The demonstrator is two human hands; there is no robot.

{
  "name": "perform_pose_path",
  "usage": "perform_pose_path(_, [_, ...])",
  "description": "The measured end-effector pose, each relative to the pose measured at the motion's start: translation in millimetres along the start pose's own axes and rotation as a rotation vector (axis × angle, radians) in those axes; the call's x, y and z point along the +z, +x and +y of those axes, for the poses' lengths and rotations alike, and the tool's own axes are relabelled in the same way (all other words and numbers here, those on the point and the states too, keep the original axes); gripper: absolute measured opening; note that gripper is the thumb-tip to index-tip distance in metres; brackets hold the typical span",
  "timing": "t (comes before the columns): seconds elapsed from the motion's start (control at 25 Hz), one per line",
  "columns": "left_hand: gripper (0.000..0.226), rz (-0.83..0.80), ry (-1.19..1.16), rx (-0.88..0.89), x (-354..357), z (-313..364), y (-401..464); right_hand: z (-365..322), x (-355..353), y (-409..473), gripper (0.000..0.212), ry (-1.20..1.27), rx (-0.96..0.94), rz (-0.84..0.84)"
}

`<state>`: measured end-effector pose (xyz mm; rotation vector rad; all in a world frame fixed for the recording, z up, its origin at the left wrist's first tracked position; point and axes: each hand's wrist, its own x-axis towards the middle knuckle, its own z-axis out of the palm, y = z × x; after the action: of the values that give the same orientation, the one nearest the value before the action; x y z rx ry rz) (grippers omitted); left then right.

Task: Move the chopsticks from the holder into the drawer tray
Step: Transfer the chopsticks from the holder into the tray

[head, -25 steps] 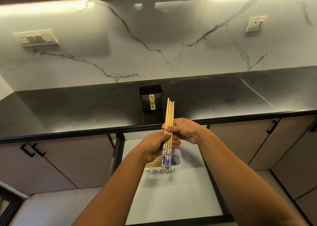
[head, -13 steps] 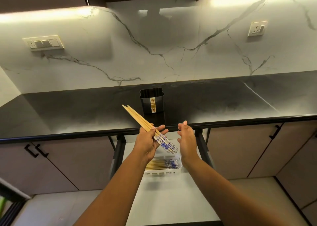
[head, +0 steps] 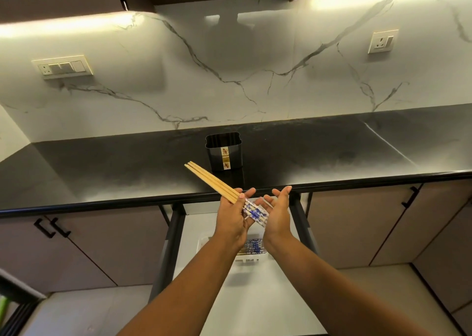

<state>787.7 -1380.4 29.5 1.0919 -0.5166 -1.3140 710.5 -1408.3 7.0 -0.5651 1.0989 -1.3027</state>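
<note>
My left hand (head: pixel 233 214) grips a bundle of wooden chopsticks (head: pixel 212 182) with blue-and-white patterned ends. They slant up and to the left over the open drawer. My right hand (head: pixel 277 214) is open, palm turned inward, right beside the patterned ends; whether it touches them I cannot tell. The black holder (head: pixel 224 154) stands on the dark counter behind my hands and looks empty. Below my wrists the white drawer tray (head: pixel 249 258) holds more chopsticks (head: pixel 251 246), partly hidden by my forearms.
The drawer (head: pixel 258 297) is pulled out under the counter edge (head: pixel 102 203), with black side rails. Closed cabinet doors with black handles flank it on both sides. A marble backsplash with wall sockets rises behind the counter.
The chopsticks went from upright, held by both hands, to slanted in my left hand alone. My right hand let go and opened beside the patterned ends.
</note>
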Motion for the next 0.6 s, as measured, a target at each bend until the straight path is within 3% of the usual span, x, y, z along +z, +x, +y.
perform_pose_path(0.12, [0.029,-0.021,0.141,0.039,9.6,-9.1,0.6,-4.9,1.5,2.5,0.047,-0.068,0.002,0.020])
perform_pose_path(0.28, [0.026,0.035,0.111,0.077,5.3,-6.1,14.0,-0.9,-3.8,12.5,0.018,-0.337,-0.129,0.043])
perform_pose_path(0.44, [0.023,0.123,0.261,0.123,1.3,-12.3,26.2,14.9,-1.0,4.2,0.040,-0.877,-0.553,-0.177])
perform_pose_path(0.6, [0.030,0.141,0.284,0.019,-5.6,-16.2,41.6,22.4,10.3,16.8,0.074,-1.459,-0.608,-0.233])
